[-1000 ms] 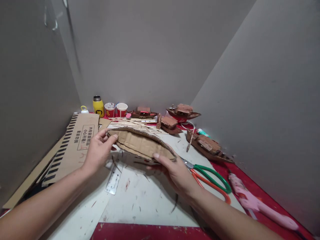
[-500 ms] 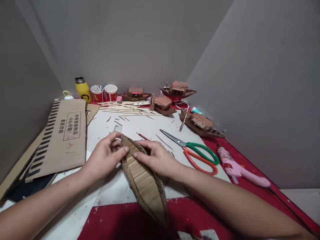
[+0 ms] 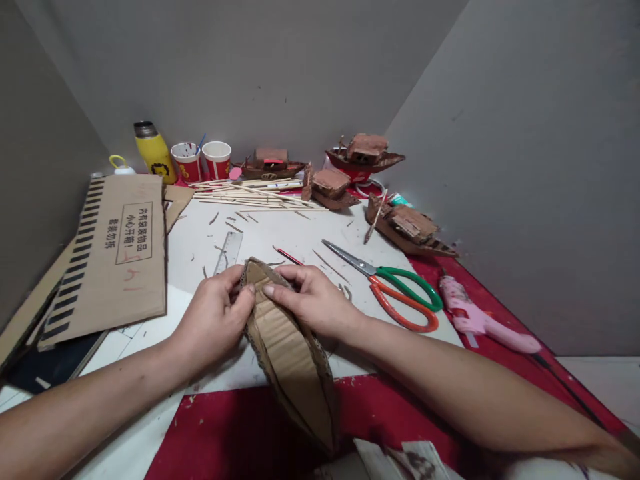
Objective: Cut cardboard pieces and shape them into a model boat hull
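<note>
A cardboard boat hull (image 3: 287, 347), pointed at both ends with raised sides, is held tilted over the near part of the table. My left hand (image 3: 217, 310) grips the left side of its far tip, thumb inside on the cardboard. Opposite it, my right hand (image 3: 315, 300) clasps the right side, thumb pressed inside near the same tip and fingers behind the wall. Both thumbs lie close together. A clear ruler (image 3: 229, 252) and a red pencil (image 3: 289, 255) lie just beyond the hands.
Large scissors (image 3: 383, 280) and a pink glue gun (image 3: 475, 319) lie at right. Finished model boats (image 3: 410, 227) stand behind, beside wooden sticks (image 3: 250, 197), paper cups (image 3: 217, 160) and a yellow bottle (image 3: 154, 153). Printed cardboard (image 3: 115, 267) leans at left.
The view has tipped slightly downward, so background things sit higher and more of the ruler shows. Both hands keep hold of the boat hull near its far tip, thumbs slightly shifted.
</note>
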